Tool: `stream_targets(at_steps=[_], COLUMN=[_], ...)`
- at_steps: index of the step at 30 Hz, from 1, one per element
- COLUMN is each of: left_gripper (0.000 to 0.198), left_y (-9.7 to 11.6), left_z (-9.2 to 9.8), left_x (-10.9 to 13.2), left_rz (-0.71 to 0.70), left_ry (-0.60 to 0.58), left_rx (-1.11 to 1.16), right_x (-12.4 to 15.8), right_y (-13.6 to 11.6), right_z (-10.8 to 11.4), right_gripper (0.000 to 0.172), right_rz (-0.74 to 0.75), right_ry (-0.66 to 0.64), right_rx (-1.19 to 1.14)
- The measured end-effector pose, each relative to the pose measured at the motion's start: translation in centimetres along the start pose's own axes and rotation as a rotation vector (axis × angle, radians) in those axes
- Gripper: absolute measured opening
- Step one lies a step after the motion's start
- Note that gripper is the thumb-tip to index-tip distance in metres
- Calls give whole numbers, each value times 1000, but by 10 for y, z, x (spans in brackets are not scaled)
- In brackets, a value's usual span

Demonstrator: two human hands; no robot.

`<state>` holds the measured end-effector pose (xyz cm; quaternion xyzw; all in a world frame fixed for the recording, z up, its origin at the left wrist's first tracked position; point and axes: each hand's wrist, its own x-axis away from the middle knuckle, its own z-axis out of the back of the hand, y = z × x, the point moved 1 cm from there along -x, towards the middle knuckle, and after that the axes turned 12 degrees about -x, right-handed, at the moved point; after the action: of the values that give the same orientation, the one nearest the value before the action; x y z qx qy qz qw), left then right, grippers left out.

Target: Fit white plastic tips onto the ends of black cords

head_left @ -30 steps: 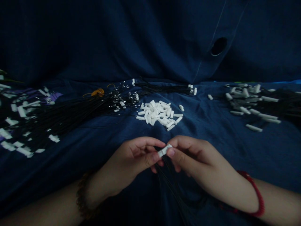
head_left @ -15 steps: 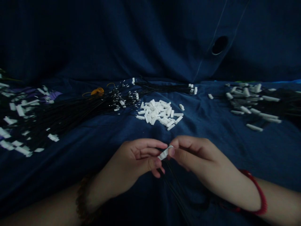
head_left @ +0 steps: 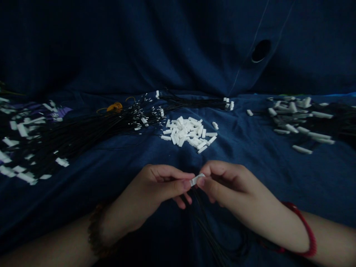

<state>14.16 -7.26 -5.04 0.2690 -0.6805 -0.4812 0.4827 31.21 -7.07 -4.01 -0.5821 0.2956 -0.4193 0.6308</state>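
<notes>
Between my two hands is a small white connector housing [head_left: 196, 180], tilted with its right end higher. My left hand [head_left: 162, 187] pinches its left end between thumb and forefinger. The thumb and fingers of my right hand [head_left: 229, 185] close on its right end. Thin black wires [head_left: 204, 222] hang below the housing and run down toward the bottom of the view. Whether each wire is seated in it is too small to tell. Just beyond my hands lies a pile of loose white connector housings [head_left: 187, 132] on the dark blue cloth.
At left lies a large bundle of black wires [head_left: 83, 128] with white connectors on its left end. A thinner wire bundle [head_left: 194, 102] lies behind the pile, and another, white-ended bundle [head_left: 303, 115] at right. An orange coil [head_left: 114, 107] rests on the left bundle. Blue cloth [head_left: 167, 44] rises behind.
My left thumb and forefinger have closed more tightly on the housing's left end. The housing has turned slightly flatter, and the wires below have shifted a little.
</notes>
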Motion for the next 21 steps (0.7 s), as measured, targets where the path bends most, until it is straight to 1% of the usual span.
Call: stream_targets(at_steps=[3,6,14,21], left_gripper=[12,14,14,10], left_y=[0,-1,-1,0], left_z=[1,1,1,1], left_x=[0,-1,-1,-1], left_rz=[-5,11,1,-11], left_ry=[-25,-25,-28,-59], left_rx=[5,-6,-41,-14], right_x=[0,-1,2,2], right_y=[0,0,2,3], right_z=[0,-1,-3,-4], right_gripper=[25,26,27,27], right_rz=[-9,-15,8,-12], right_ry=[-12,-30,1,-12], right_rx=[-23,-38,-43,-55])
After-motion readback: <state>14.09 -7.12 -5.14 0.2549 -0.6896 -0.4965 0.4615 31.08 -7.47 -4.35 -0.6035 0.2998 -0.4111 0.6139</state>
